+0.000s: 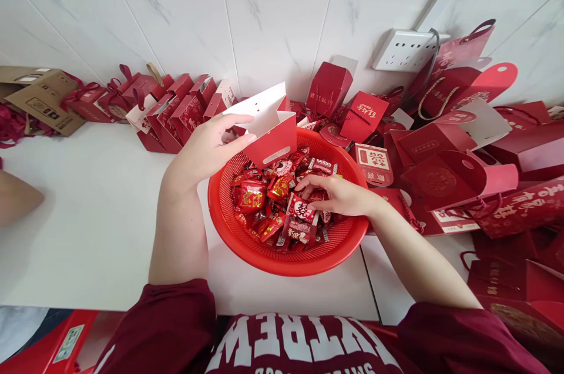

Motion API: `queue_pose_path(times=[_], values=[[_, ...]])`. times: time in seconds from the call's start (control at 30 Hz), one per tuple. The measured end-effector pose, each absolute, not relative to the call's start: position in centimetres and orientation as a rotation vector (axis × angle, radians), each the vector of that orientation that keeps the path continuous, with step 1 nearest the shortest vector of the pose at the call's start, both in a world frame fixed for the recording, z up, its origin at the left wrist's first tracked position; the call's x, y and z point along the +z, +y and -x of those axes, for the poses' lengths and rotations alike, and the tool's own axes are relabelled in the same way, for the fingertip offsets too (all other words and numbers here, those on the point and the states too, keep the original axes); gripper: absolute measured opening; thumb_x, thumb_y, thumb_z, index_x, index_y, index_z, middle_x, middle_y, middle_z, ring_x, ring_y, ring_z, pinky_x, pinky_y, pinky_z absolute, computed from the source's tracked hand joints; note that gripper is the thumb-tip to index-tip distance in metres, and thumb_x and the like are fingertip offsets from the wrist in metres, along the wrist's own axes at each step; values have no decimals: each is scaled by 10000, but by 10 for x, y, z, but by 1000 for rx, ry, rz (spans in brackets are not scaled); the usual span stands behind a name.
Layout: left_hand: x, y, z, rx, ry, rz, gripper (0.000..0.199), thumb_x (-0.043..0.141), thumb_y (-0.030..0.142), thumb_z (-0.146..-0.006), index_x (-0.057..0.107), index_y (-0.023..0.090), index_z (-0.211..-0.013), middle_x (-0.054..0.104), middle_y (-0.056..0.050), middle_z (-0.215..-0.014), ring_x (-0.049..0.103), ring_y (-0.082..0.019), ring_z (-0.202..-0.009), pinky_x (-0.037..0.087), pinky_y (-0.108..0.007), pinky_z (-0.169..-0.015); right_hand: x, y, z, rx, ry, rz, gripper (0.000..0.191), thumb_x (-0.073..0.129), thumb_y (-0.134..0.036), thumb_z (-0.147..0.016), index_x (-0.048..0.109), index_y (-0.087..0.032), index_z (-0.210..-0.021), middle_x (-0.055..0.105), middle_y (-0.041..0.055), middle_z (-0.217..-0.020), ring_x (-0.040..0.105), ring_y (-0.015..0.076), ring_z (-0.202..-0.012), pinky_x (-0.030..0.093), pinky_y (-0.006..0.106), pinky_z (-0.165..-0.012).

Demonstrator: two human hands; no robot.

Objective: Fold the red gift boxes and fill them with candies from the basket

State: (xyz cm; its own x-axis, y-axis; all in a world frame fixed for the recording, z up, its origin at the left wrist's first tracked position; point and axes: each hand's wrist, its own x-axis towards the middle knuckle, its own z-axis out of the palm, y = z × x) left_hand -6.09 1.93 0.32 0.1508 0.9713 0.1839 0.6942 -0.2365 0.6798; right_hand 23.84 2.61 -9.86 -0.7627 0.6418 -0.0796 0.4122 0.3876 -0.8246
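A round red plastic basket point(288, 268) stands on the white table and holds many candies in red wrappers point(252, 196). My left hand point(211, 142) grips the side of an open red paper box point(275, 142) with a white inside, tilted over the basket's back left rim. Down among the candies, at the right side of the basket, is my right hand point(337, 193), its fingers curved and spread over the wrappers. Nothing can be seen held between them.
Red gift boxes point(189, 115) stand in a row along the wall at the left, beside a cardboard box point(48, 98). Many more red boxes and bags point(440, 139) pile up at the right, below a power strip point(405, 50). Another person's arm point(17, 198) shows at the left edge.
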Motion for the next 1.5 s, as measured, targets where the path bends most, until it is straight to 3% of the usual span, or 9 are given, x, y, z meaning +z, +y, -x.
queue_pose_path(times=[0.1, 0.23, 0.7, 1.07, 1.5], values=[[3, 20, 61, 839, 1590, -1988, 457, 648, 461, -924, 672, 294, -1349, 722, -54, -1265, 727, -232, -956, 567, -420, -957, -100, 25, -239, 1320, -2262, 907, 323, 672, -267, -905, 598, -221, -1217, 715, 48, -1067, 694, 189, -992, 570, 368, -915], [3, 20, 60, 850, 1570, -1992, 460, 641, 463, -924, 669, 286, -1348, 674, -62, -1369, 718, -244, -1007, 574, -423, -959, -102, 24, -239, 1332, -2106, 878, 295, 669, -299, -916, 615, -219, -1195, 691, 64, -1083, 691, 189, -1000, 596, 371, -905], [3, 20, 60, 841, 1579, -1999, 452, 630, 465, -936, 667, 292, -1353, 662, -46, -1397, 723, -237, -1019, 562, -419, -997, -98, 23, -239, 1091, -2124, 944, 295, 617, -251, -933, 631, -226, -1226, 671, 67, -1107, 666, 197, -1024, 576, 378, -923], [2, 21, 59, 828, 1588, -1973, 461, 627, 473, -927, 667, 304, -1355, 723, -53, -1275, 725, -245, -994, 571, -427, -971, -103, 25, -239, 1066, -2099, 1032, 299, 589, -238, -923, 629, -245, -1219, 689, 60, -1113, 677, 199, -1022, 587, 370, -897], [1, 22, 59, 848, 1562, -2006, 431, 621, 448, -940, 672, 302, -1341, 657, -44, -1399, 718, -228, -986, 570, -413, -968, -103, 26, -238, 1057, -2067, 1024, 304, 578, -228, -922, 612, -244, -1223, 690, 59, -1103, 678, 199, -1041, 577, 392, -949]])
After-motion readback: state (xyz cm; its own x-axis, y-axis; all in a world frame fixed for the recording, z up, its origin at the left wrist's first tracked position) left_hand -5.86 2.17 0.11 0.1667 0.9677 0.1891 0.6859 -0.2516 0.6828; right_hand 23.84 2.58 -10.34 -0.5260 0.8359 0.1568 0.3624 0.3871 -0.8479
